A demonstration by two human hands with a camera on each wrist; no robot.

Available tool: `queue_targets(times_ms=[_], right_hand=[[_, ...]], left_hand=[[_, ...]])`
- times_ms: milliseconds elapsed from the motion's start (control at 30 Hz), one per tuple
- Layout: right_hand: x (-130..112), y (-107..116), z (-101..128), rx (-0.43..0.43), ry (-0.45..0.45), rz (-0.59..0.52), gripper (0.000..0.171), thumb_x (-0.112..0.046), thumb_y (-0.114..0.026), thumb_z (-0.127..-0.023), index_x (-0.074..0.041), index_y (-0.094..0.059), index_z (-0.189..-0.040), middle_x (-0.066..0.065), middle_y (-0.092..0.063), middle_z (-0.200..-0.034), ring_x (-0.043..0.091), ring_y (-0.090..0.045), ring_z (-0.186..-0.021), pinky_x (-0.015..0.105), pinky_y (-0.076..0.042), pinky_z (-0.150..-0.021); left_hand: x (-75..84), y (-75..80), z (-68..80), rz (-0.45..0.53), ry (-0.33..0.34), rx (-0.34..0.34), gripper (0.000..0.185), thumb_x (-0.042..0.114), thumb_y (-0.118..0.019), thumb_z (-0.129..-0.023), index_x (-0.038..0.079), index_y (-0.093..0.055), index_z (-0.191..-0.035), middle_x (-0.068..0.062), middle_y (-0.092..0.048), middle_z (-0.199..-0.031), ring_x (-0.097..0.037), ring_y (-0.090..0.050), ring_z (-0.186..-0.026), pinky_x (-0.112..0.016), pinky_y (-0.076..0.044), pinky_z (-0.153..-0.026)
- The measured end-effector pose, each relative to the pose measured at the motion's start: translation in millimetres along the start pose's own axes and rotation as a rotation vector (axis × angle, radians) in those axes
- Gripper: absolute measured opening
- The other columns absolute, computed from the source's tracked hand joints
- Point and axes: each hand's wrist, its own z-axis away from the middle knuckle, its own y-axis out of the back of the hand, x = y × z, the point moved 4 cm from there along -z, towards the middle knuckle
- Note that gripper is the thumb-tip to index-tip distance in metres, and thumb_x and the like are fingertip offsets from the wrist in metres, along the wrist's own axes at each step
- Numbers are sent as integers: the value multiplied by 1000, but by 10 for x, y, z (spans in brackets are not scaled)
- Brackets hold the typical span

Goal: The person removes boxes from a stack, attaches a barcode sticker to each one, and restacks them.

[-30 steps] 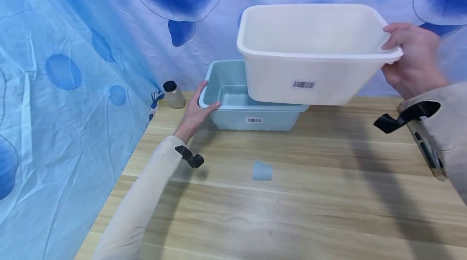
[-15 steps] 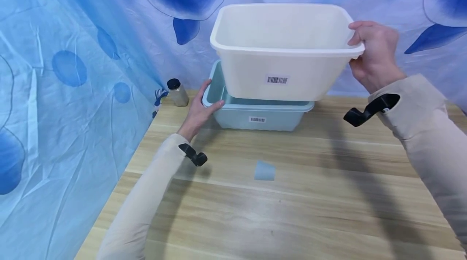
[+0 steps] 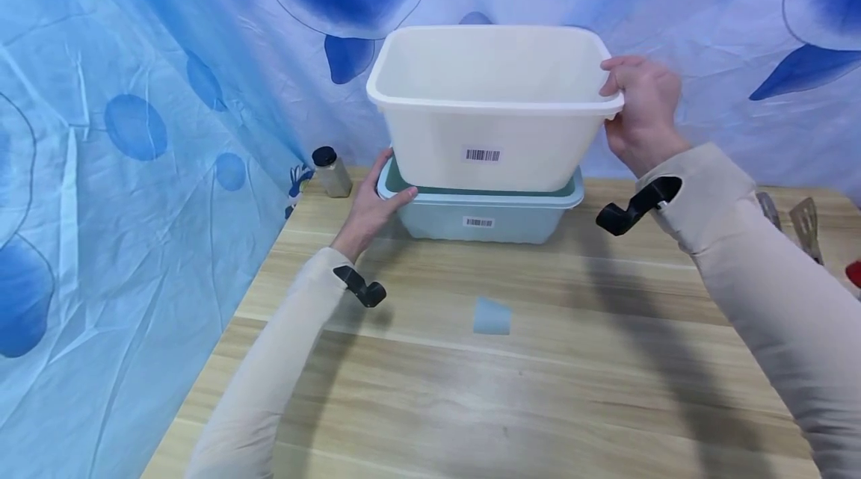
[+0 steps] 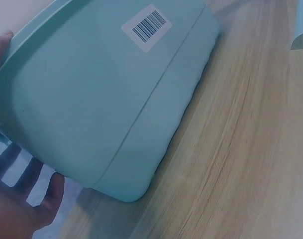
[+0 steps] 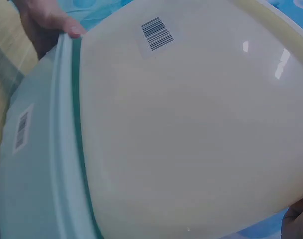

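Two long cream sleeves [image 3: 282,359] cover both arms to the wrists — each wrist carries a black, hook-shaped camera mount [image 3: 363,289]; both hands are bare.

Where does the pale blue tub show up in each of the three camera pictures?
Head: pale blue tub sits centre, under the white tub, left hand on its corner.
Left wrist: fills the upper left.
Right wrist: along the left edge.
Shared landmark: its barcode label.
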Motion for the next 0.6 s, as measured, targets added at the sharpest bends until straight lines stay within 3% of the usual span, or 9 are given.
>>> queue_targets(times_ms=[33, 133, 367, 600], right_hand=[[28, -11, 0, -4, 2, -3, 27, 14, -42, -75, 2, -65, -82, 5, -60, -96, 15, -30, -41, 22, -27, -37], [101, -18, 0, -3, -2, -3, 27, 15, -41, -74, 3, -65, -79, 7, -59, -90, 15, -29, -43, 22, -28, -37], [243, 73, -3, 42, -24, 14, 28, 16, -42, -72, 3, -66, -72, 6, -58, -91, 15, -38, -47, 21, -34, -40], [424, 140, -3, 63, -34, 24, 27, 17, -43, -72, 2, -65, -69, 5, -59, -87, 14, -43, -51, 21, -39, -43]], left_hand=[[-3, 1, -1, -6, -3, 3, 88, 41, -74, -83, 38, -19, -152, 2, -20, -161, -21, -20, -147, -49, -21, -120], [-8, -5, -10, -16, -6, -1, 90, 46, -73, -82, 40, -18, -152, 5, -21, -161, -19, -21, -147, -50, -22, -119], [50, -76, -15, -4, 6, -24, 93, 42, -74, -82, 37, -15, -154, 3, -21, -161, -21, -22, -148, -50, -23, -119], [35, -99, -32, 3, -43, -7, 90, 44, -74, -81, 41, -18, -152, 4, -24, -160, -19, -24, -147, -48, -23, -119]])
